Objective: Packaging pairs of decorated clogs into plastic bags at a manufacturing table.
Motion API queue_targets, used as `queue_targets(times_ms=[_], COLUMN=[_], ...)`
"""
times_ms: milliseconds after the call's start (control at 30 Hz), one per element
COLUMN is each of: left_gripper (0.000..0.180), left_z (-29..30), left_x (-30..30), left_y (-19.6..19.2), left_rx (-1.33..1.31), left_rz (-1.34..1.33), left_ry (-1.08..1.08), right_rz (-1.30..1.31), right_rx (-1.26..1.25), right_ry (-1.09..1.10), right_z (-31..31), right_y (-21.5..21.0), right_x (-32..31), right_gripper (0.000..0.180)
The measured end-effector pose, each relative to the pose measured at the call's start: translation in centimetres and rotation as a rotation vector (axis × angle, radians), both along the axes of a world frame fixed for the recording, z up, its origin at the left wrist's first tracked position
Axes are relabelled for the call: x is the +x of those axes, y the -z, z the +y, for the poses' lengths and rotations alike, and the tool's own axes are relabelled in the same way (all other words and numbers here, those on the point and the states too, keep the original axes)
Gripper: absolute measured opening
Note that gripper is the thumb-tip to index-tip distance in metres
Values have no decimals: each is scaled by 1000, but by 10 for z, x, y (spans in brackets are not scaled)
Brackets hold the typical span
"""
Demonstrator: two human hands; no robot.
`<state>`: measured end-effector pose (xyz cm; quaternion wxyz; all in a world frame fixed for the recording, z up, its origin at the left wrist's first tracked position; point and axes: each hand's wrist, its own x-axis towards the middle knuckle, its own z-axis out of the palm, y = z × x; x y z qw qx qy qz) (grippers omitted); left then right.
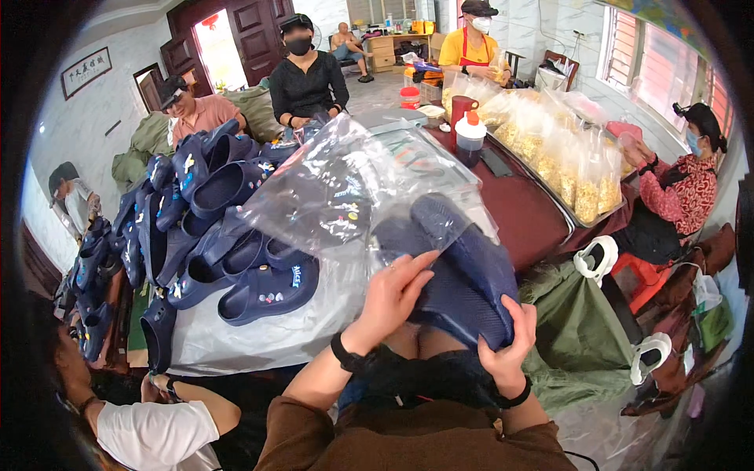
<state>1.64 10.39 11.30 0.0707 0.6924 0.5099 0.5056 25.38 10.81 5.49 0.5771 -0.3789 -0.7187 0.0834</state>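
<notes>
Clog [471, 275], dark blue, sits part-way inside the clear bag [345, 196], held up just above the person's lap: the right hand [510, 345] has its grip closed around the heel end from below, while the left hand [389, 298] lies with fingers curled on the film and sole beside it. To do this well, I judge the left grip should pinch the bag's mouth taut while the right pushes the clog straight in, clear of the clog pile [220, 235] on the surface beyond the left hand.

Long dark-red table [525, 212] filled mid-room | dark wooden double door [253, 31] stood open beyond it, daylight entering | barred windows [658, 64] glowed right of table | pale marbled wall [71, 118] with framed picture [86, 71] lay left.
</notes>
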Motion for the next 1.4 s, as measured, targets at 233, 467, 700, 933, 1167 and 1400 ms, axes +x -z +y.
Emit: queue_targets(times_ms=[233, 467, 700, 933, 1167, 1400], left_gripper=[26, 29, 30, 23, 58, 90], left_z=[45, 32, 21, -4, -6, 3], left_x=[-32, -33, -28, -20, -61, -59], left_y=[49, 54, 44, 38, 98, 112], left_rx=[-444, 34, 137, 93, 190, -431], left_rz=[-555, 91, 169, 235, -107, -951], left_ry=[217, -122, -294, -108, -675, -194], right_rz=[-67, -210, -294, -140, -38, -48], right_rx=[-86, -124, 5, -181, -254, -258], right_ry=[73, 29, -85, -75, -115, -133], right_z=[-14, -9, 1, 6, 6, -2], right_y=[-10, 11, 17, 26, 30, 23], right_x=[-12, -20, -25, -35, -38, -49], right_gripper=[72, 76, 77, 71, 70, 69])
